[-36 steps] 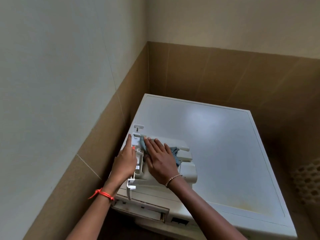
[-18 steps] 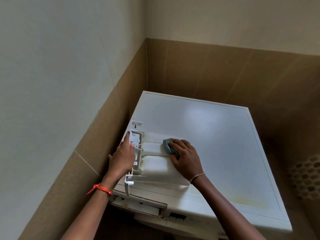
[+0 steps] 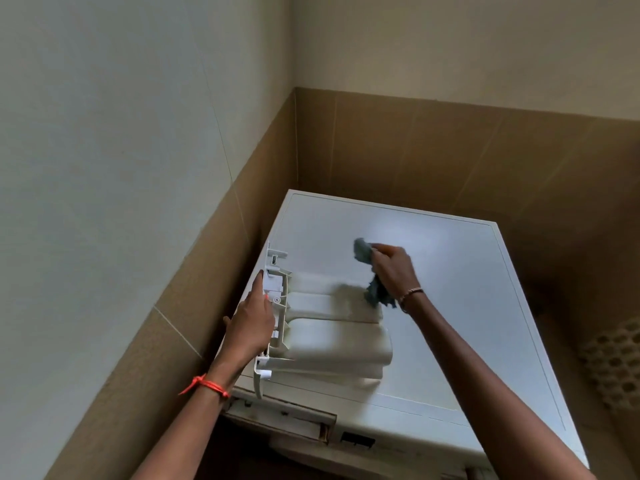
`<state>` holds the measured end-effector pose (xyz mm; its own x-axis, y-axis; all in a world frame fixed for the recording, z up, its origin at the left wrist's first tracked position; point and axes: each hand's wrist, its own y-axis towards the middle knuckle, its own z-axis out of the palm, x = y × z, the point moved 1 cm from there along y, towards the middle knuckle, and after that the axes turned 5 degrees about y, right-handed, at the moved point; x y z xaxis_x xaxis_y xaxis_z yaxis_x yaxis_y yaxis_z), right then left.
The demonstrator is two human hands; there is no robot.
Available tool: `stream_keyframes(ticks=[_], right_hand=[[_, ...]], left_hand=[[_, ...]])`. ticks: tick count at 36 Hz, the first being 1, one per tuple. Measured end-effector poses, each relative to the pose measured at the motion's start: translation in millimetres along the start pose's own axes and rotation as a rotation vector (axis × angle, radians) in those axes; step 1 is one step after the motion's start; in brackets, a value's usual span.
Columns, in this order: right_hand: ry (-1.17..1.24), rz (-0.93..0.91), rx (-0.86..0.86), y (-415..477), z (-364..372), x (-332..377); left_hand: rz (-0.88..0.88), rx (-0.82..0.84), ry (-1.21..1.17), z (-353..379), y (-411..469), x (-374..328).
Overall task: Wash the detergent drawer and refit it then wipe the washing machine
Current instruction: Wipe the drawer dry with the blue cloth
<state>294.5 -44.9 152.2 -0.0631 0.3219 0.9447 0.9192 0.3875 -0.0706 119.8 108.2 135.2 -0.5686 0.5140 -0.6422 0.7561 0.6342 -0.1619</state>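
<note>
The white detergent drawer [image 3: 332, 336] lies upside down on the left part of the washing machine top [image 3: 467, 306]. My left hand [image 3: 251, 322] rests flat against the drawer's front panel at its left side, fingers straight. My right hand [image 3: 393, 268] grips a blue-grey cloth [image 3: 367, 268] and is lifted just above the drawer's far right end. Part of the cloth hangs below the fist. The empty drawer slot [image 3: 287, 419] shows at the machine's front left.
Tiled walls close in on the left and behind the machine. A perforated white basket [image 3: 616, 368] stands at the right edge. The right half of the machine top is bare.
My right hand wiped across the drawer from its left end to the right, then lifted off with the cloth bunched in it. My left hand stayed on the drawer's front.
</note>
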Motion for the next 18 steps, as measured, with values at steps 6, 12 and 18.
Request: stream_keyframes(ticks=[6, 12, 18], right_hand=[[-0.26, -0.162, 0.314, -5, 86, 20], [-0.712, -0.245, 0.335, -6, 115, 1], [-0.69, -0.221, 0.308, 6, 97, -11]], left_hand=[[-0.019, 0.007, 0.025, 0, 0, 1], [-0.029, 0.0, 0.054, 1, 3, 0], [-0.049, -0.03, 0.114, 2, 1, -1]])
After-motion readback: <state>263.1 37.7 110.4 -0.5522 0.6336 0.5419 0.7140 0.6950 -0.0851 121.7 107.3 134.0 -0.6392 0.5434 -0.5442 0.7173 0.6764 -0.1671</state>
